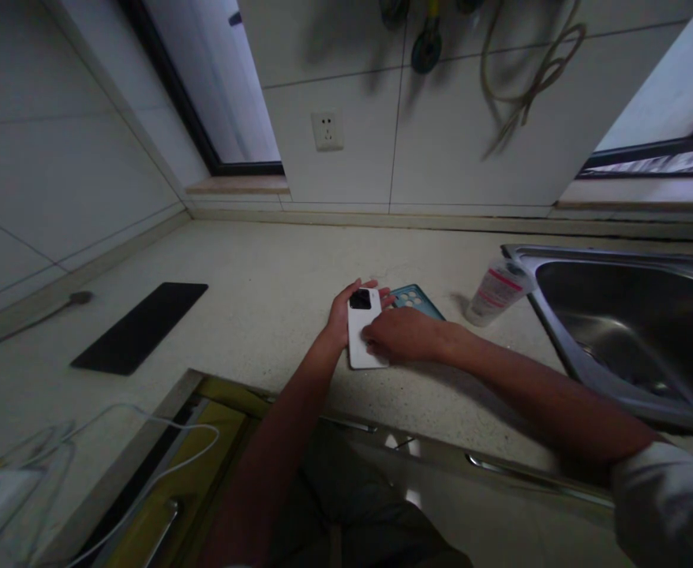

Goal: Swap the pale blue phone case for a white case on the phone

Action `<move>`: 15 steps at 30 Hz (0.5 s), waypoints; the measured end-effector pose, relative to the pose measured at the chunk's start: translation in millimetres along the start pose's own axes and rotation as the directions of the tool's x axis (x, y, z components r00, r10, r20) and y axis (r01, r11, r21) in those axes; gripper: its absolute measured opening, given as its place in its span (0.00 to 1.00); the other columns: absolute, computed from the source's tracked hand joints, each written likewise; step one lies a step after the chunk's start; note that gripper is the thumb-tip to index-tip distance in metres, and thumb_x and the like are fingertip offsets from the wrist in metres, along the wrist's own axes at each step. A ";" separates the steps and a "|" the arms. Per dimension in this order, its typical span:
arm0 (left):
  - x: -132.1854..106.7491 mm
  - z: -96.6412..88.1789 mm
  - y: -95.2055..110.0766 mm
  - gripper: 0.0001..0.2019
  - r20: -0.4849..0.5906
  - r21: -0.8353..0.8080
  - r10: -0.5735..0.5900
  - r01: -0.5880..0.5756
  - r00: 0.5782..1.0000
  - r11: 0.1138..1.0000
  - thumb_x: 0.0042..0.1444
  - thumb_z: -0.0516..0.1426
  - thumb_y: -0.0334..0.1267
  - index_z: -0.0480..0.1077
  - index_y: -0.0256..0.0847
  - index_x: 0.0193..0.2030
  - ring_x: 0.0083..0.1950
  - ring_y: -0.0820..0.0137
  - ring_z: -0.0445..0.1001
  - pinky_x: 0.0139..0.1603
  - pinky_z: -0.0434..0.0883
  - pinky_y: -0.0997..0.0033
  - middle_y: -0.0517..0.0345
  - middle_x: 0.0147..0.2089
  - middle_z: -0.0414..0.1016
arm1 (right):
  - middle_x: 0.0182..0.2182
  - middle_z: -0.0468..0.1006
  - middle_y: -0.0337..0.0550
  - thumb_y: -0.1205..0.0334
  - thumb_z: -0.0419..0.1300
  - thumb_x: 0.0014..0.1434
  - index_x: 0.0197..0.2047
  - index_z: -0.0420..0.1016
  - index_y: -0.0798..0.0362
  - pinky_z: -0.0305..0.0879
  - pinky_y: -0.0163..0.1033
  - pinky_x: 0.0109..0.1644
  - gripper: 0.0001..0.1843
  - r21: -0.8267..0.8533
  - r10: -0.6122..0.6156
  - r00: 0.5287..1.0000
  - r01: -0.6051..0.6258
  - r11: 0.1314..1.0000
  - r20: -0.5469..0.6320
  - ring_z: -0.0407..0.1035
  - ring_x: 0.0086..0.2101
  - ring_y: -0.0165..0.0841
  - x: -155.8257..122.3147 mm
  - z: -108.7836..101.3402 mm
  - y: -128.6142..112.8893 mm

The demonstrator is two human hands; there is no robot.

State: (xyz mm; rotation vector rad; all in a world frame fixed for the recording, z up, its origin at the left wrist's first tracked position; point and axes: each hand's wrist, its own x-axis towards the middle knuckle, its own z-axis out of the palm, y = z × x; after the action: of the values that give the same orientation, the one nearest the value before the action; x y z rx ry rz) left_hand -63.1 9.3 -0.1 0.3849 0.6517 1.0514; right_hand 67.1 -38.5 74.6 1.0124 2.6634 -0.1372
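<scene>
A white smartphone [358,319] lies back side up in my left hand [338,311], its black camera block at the far end. The left fingers come round from beneath, with their tips showing past the far right edge. My right hand [406,333] is curled over the right side of the phone, fingertips against its white back. Whether those fingers pinch anything is hidden. A blue-green phone case [422,303] with round camera holes rests on the counter just behind the right hand, partly covered by it.
A clear plastic cup [496,295] with red print stands tilted in view beside the steel sink [551,331]. On the left of the counter [264,268] lies a black flat slab [145,327]. A white cable [204,427] hangs over the front edge near a drawer.
</scene>
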 end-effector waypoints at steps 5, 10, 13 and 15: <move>-0.6 0.8 0.3 0.19 -0.008 -0.003 0.002 -0.002 1.000 1.000 0.58 0.59 0.44 0.72 0.35 0.52 0.54 0.51 0.78 0.60 0.69 0.48 0.38 0.48 0.80 | 0.39 0.83 0.61 0.59 0.55 0.66 0.48 0.80 0.58 0.65 0.41 0.37 0.16 -0.002 -0.010 1.000 0.010 1.000 -0.013 0.78 0.39 0.46 0.5 1.9 0.2; -2.5 2.7 0.4 0.19 -0.016 0.004 -0.001 0.001 1.000 1.000 0.59 0.57 0.45 0.72 0.35 0.52 0.53 0.51 0.79 0.59 0.69 0.48 0.39 0.48 0.80 | 0.39 0.83 0.61 0.59 0.55 0.66 0.48 0.80 0.58 0.65 0.42 0.37 0.16 -0.006 -0.022 1.000 0.022 1.000 -0.009 0.78 0.39 0.47 0.7 1.1 0.2; -3.0 3.2 0.4 0.18 -0.023 0.003 0.000 0.000 1.000 1.000 0.60 0.56 0.44 0.72 0.35 0.51 0.52 0.52 0.79 0.59 0.69 0.49 0.39 0.47 0.80 | 0.39 0.83 0.62 0.60 0.55 0.66 0.48 0.80 0.59 0.65 0.41 0.37 0.16 -0.008 -0.017 1.000 0.017 1.000 -0.005 0.78 0.40 0.47 0.7 0.5 0.0; -3.1 3.4 0.5 0.18 -0.025 0.005 0.002 -0.002 1.000 1.000 0.60 0.56 0.44 0.72 0.35 0.51 0.52 0.52 0.79 0.58 0.69 0.50 0.39 0.47 0.80 | 0.40 0.83 0.61 0.60 0.54 0.66 0.48 0.80 0.58 0.65 0.41 0.37 0.16 -0.004 -0.016 1.000 0.016 1.000 -0.003 0.78 0.40 0.46 0.5 0.0 -0.4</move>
State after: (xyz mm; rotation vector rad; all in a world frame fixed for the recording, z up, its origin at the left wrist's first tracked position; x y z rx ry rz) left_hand -62.2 6.9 3.7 0.3775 0.6763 1.0577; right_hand 66.6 -38.5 74.4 0.9903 2.6737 -0.1337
